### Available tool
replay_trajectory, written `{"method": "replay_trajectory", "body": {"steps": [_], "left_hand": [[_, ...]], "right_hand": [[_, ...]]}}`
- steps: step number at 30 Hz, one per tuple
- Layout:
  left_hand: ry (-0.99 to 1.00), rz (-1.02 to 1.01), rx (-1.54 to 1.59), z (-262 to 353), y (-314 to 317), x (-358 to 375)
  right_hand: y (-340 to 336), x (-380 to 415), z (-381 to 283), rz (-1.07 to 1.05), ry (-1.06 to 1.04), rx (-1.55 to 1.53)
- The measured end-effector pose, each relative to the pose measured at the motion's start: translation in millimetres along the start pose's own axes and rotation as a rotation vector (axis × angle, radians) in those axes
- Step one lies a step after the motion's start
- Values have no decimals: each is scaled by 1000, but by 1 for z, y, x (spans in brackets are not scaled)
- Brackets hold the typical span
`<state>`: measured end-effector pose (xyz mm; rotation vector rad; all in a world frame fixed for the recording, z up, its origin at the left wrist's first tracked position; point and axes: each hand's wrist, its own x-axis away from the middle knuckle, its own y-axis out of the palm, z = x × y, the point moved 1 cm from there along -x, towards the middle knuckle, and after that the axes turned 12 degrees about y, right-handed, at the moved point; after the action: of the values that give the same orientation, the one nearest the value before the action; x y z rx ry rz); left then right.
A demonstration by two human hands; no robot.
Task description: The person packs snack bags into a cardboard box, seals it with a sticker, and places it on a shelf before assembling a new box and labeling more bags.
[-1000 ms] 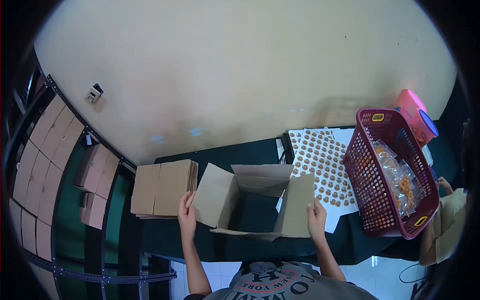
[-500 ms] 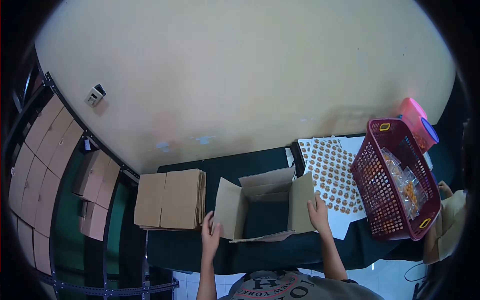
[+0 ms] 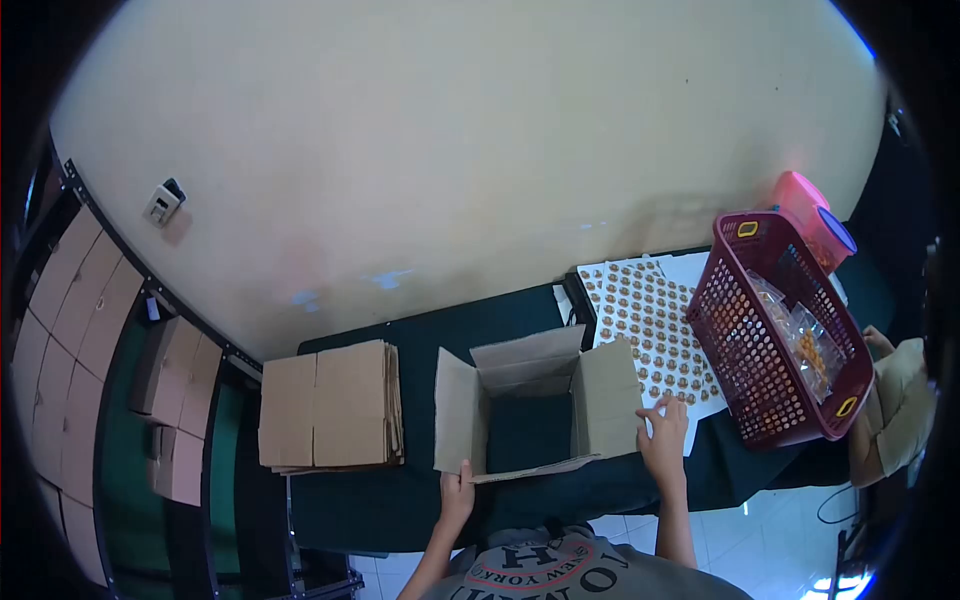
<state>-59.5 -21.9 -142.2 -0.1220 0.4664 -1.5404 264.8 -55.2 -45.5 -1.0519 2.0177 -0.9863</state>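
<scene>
An open cardboard box (image 3: 530, 469) stands on the dark-covered table in front of me, its flaps spread outward and the dark cloth showing through its middle. My left hand (image 3: 456, 497) grips the near left corner, thumb up on the cardboard and the other fingers hidden behind it. At the outer edge of the right flap is my right hand (image 3: 663, 445), its fingers bent and apart, overlapping the white sticker sheet (image 3: 655, 330) with rows of round brown-orange stickers.
Flattened cardboard boxes (image 3: 330, 405) are stacked left. A maroon basket (image 3: 745, 340) with clear snack packets (image 3: 812, 350) stands right, before pink tubs (image 3: 800, 200). Another person's sleeve (image 3: 900, 410) shows beyond. Shelves with cardboard boxes (image 3: 90, 290) line the left.
My left hand has moved from the left flap's side to the box's near left corner. My right hand has slid off the right flap to its outer edge. The view has shifted slightly.
</scene>
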Motion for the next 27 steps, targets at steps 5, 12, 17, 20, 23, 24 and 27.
{"method": "replay_trajectory", "body": {"steps": [5,12,17,20,23,24,27], "left_hand": [[323,-16,-207,25,-11,-2],[324,-127,-110,29,-23,-4],[255,109,171,3,-29,-13],[187,144,175,18,-31,-17],[236,144,123,23,-31,-15],[295,140,57,24,-31,-17],[499,23,-203,47,-38,-11]], "right_hand": [[14,7,-12,-488,193,-164],[43,-6,-29,-693,-237,-296],[39,-10,-51,-746,-55,-496],[40,-11,-51,-770,-56,-521],[38,-7,-47,-791,-129,-562],[37,-8,-46,-816,-149,-612],[47,-8,-43,-803,-46,-830]]}}
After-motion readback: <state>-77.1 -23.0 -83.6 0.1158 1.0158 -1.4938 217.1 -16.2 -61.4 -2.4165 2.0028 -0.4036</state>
